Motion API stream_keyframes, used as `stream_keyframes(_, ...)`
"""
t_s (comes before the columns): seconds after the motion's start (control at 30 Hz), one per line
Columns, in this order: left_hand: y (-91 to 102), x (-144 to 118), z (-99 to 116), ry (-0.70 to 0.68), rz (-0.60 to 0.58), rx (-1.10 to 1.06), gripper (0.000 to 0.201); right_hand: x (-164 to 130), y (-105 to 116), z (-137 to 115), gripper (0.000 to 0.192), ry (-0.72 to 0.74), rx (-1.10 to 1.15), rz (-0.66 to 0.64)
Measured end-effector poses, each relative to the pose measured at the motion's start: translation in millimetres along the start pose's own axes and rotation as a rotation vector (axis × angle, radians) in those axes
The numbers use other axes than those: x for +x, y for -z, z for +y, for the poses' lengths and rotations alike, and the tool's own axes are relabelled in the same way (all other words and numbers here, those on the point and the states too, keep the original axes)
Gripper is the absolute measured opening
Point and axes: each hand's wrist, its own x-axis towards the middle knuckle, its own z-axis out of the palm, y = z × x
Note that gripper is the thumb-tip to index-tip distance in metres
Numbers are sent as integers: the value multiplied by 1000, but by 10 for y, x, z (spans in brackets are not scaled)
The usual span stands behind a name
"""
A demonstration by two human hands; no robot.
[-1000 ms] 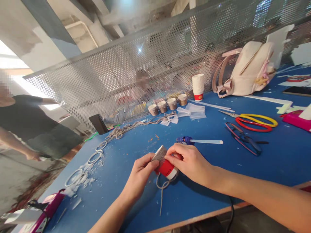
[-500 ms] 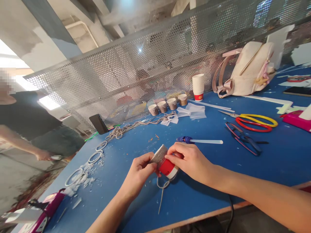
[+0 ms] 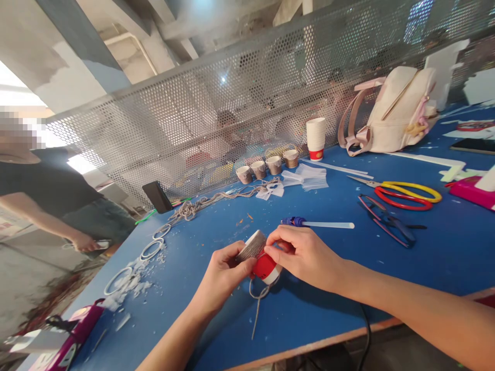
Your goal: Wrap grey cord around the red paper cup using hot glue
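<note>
Tilted over the blue table is a red and white paper cup (image 3: 266, 267), its rim end wound with grey cord (image 3: 251, 248). My left hand (image 3: 222, 273) grips the cup from the left, thumb on its side. At the edge of the winding, my right hand (image 3: 299, 252) has thumb and forefinger pinched against the cord; the other fingers are curled. A loose tail of the cord (image 3: 257, 309) loops below the cup and trails onto the table. Behind my right hand lies a blue-handled tool with a long translucent stick (image 3: 328, 225).
Several cord-wrapped cups (image 3: 274, 165), a cup stack (image 3: 316, 139) and a backpack (image 3: 402, 113) line the mesh screen. Scissors (image 3: 406, 195) and pliers (image 3: 390, 224) lie right. Phone (image 3: 157, 197), cord bundle (image 3: 188, 210), white rings (image 3: 151, 249) and a power strip (image 3: 79, 330) are left; a person (image 3: 50, 196) stands there.
My hands stay almost in place, with the cup turned very slightly and my right fingers shifted a little along the cord. The person at the left has moved slightly to the right.
</note>
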Motion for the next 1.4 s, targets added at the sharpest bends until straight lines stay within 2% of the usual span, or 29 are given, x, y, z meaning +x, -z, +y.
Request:
stream_keyframes(0.23, -10, 2, 45, -1, 8, 10, 14, -5, -3, 28, 9, 121, -26, 0)
stream_keyframes(0.73, -82, -1, 30, 67, 25, 39, 13, -17, -62, 27, 14, 99, -47, 75)
stream_keyframes(1.0, -48, -16, 6, 25, 74, 43, 13, -23, -71, 46, 12, 64, -37, 63)
stream_keyframes(1.4, -90, -27, 58, -22, 55, 152, 9, -41, -106, 52, 13, 89, -34, 77)
